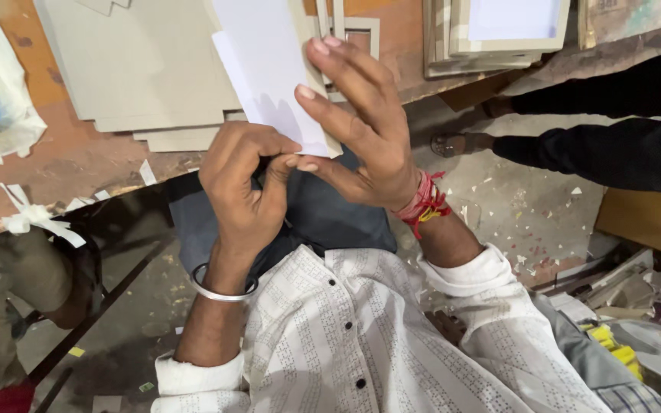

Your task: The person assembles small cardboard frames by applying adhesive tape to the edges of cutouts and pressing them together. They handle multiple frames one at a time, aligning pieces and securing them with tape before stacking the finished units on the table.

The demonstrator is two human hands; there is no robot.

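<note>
A white paper sheet (269, 69) backed by a grey board is held up in front of me over the edge of the brown worktable (63, 160). My left hand (242, 187), with a metal bangle on the wrist, pinches the sheet's lower edge between thumb and fingers. My right hand (369, 130), with red thread tied on the wrist, grips the lower right corner with the thumb, its fingers spread up behind the sheet. Below my hands are my dark trousers and white patterned shirt.
Grey card sheets (139, 69) lie stacked on the table, with frame-like card pieces (499, 38) at the far right. Tape scraps (36, 218) sit near the table edge. Another person's dark-trousered legs (613, 130) and sandalled foot (457, 143) stand at right. Scrap clutter (636, 329) fills the floor's lower right.
</note>
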